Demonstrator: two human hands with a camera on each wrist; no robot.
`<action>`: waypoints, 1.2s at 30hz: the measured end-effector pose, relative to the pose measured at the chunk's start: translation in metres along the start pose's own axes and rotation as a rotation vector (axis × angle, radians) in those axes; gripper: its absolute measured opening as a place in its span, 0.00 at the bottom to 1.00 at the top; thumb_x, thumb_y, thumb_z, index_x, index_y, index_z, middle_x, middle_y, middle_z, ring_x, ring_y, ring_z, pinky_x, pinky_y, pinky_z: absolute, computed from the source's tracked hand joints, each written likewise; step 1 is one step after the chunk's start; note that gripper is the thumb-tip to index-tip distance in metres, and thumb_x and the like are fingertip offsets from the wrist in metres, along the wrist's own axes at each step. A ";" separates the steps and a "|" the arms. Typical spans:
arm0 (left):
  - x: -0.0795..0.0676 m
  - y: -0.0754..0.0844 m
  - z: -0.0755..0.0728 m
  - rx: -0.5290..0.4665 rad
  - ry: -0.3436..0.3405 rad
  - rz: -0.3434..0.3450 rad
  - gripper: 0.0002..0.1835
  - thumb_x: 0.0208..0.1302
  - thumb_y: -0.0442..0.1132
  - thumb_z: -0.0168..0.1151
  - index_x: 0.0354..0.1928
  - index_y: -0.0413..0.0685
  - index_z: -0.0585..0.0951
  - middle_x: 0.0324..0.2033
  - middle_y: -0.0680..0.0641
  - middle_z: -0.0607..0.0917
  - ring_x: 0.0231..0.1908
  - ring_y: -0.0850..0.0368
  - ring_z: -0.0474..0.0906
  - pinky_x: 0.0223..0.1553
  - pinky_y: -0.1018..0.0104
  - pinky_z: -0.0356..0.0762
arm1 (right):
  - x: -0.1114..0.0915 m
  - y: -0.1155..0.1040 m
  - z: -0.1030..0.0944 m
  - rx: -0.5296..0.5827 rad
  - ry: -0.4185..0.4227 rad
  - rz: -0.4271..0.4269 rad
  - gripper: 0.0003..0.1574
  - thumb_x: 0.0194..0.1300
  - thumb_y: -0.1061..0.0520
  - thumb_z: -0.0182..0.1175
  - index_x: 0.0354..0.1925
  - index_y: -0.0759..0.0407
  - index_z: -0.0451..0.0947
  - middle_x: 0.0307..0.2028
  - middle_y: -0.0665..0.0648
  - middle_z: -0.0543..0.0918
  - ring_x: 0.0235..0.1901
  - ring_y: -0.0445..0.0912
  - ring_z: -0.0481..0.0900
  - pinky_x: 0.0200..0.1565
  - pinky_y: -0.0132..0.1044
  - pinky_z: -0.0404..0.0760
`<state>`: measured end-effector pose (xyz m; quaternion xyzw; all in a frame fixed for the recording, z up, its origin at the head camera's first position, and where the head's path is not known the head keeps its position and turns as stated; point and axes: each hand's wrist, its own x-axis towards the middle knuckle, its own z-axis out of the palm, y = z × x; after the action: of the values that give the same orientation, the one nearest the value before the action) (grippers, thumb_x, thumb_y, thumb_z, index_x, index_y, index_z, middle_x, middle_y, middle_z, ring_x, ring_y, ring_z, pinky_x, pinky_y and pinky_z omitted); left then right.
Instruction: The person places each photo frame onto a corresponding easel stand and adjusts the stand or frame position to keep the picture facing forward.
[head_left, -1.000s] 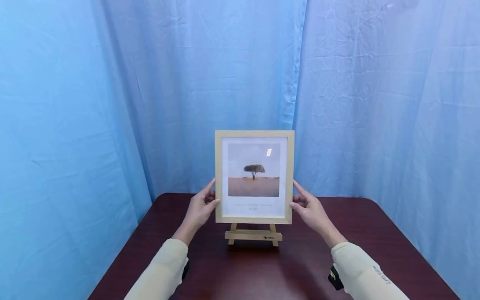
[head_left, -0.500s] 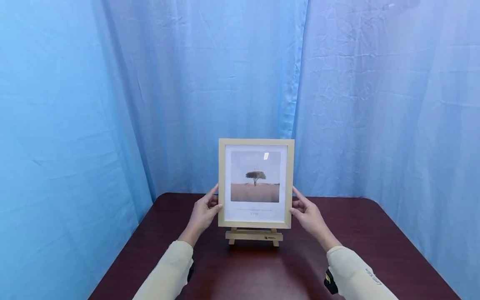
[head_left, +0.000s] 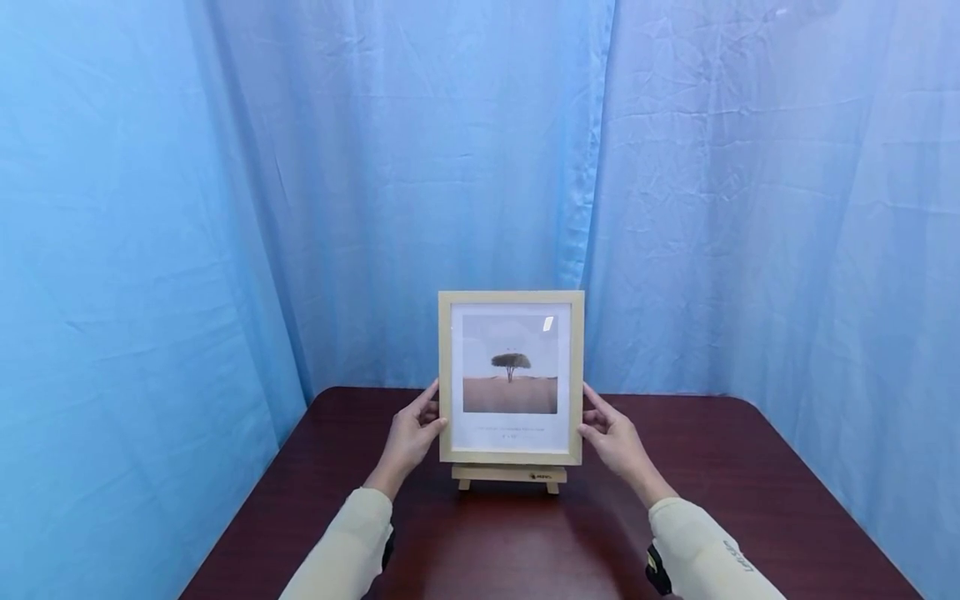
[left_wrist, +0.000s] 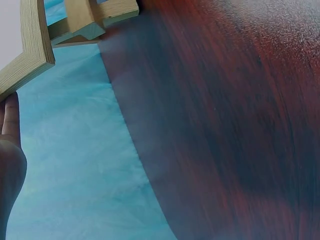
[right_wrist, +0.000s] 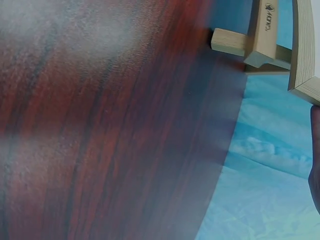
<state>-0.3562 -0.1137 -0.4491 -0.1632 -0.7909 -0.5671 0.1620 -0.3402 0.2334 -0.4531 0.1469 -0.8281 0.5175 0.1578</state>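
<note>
A picture frame [head_left: 512, 459] of pale wood, showing a lone tree on sand, is upright in the middle of the head view. My left hand [head_left: 411, 433] grips its left side, thumb at the front edge. On the opposite side, my right hand [head_left: 617, 435] holds it the same way. Right behind and below the frame's lower edge stands a small wooden easel [head_left: 508, 473]; most of it is hidden. Both wrist views catch a frame corner [left_wrist: 37, 55] close to the easel ledge [right_wrist: 264, 30]. Whether frame and ledge touch, I cannot tell.
The easel stands on a dark red-brown wooden table [head_left: 495, 542] with rounded far corners. Light blue curtains [head_left: 450, 167] hang behind it and along both sides.
Both hands have lowered the picture frame toward the easel, and it looks slightly smaller. Its bottom edge now covers the upright legs above the ledge. The easel has not moved.
</note>
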 end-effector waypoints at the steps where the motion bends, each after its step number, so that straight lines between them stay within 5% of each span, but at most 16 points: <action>1: 0.000 -0.002 0.000 0.000 0.000 -0.003 0.37 0.64 0.24 0.63 0.74 0.51 0.66 0.45 0.41 0.85 0.44 0.48 0.82 0.45 0.61 0.83 | 0.000 0.001 0.001 0.003 0.003 0.000 0.45 0.66 0.72 0.60 0.76 0.52 0.58 0.43 0.64 0.84 0.46 0.51 0.82 0.44 0.32 0.82; 8: 0.001 -0.010 0.004 0.008 0.001 -0.067 0.38 0.65 0.25 0.63 0.74 0.57 0.66 0.47 0.43 0.84 0.46 0.50 0.81 0.47 0.60 0.82 | 0.000 0.009 0.008 0.014 0.021 -0.002 0.44 0.65 0.74 0.60 0.75 0.57 0.59 0.41 0.65 0.84 0.45 0.53 0.83 0.44 0.30 0.81; 36: 0.003 -0.024 0.012 0.025 -0.007 -0.051 0.36 0.64 0.23 0.62 0.73 0.49 0.67 0.45 0.40 0.84 0.45 0.46 0.82 0.45 0.57 0.83 | -0.001 0.017 0.014 -0.048 0.026 0.094 0.45 0.67 0.71 0.59 0.76 0.50 0.58 0.44 0.65 0.83 0.46 0.54 0.81 0.45 0.36 0.83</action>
<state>-0.3705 -0.1093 -0.4714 -0.1429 -0.8022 -0.5608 0.1469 -0.3478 0.2280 -0.4733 0.0973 -0.8442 0.5060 0.1474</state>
